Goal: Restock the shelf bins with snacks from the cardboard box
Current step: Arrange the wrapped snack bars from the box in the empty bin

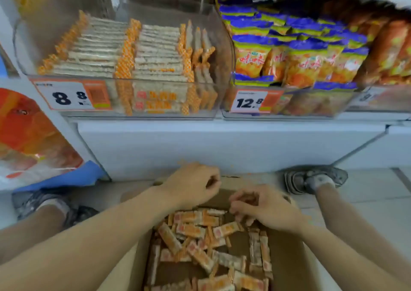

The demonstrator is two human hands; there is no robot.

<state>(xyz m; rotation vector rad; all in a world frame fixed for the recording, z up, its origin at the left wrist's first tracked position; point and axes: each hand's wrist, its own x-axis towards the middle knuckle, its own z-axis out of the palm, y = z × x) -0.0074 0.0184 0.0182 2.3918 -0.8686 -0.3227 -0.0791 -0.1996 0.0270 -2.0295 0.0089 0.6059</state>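
Below clear plastic bins [124,115], both hands' grips [193,185] [264,206] clutch crinkly bars [225,228] over cardboard box [287,266].

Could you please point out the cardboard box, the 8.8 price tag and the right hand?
cardboard box [287,266]: head view, bare inner right wall.
8.8 price tag [66,97]: head view, white face.
right hand [264,208]: head view, back of hand.

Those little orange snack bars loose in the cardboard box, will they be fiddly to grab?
Probably slippery: the snack bars look film-wrapped. They look small and flat, so likely light, unlikely to roll. Lying jumbled in the cardboard box, they'd likely shift when pushed; the right hand seems to gather several together.
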